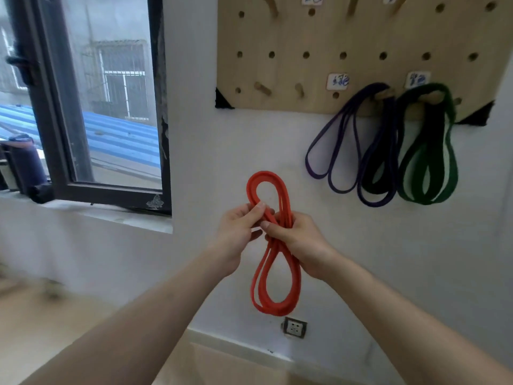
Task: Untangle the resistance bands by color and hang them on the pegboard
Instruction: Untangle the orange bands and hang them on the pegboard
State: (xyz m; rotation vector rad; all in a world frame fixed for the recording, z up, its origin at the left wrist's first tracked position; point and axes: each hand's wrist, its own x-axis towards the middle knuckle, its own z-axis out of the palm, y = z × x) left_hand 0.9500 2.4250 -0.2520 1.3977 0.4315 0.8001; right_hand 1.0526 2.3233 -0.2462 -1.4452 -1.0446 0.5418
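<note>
A red resistance band [277, 287], folded into several loops, is held in front of the white wall. My left hand [238, 234] pinches its strands from the left, and my right hand [297, 240] grips them from the right, the two hands touching at the band's middle. One loop stands above the hands and a longer one hangs below. On the wooden pegboard [347, 37] above, a purple band [333, 151] hangs from one peg and a green band [433, 162] hangs from the peg to its right.
Two bare wooden pegs [263, 88] stick out at the pegboard's lower left, under small paper labels [337, 81]. A dark-framed window [83, 107] stands at the left with a bottle [26, 162] on its sill. A wall socket [294, 327] sits low.
</note>
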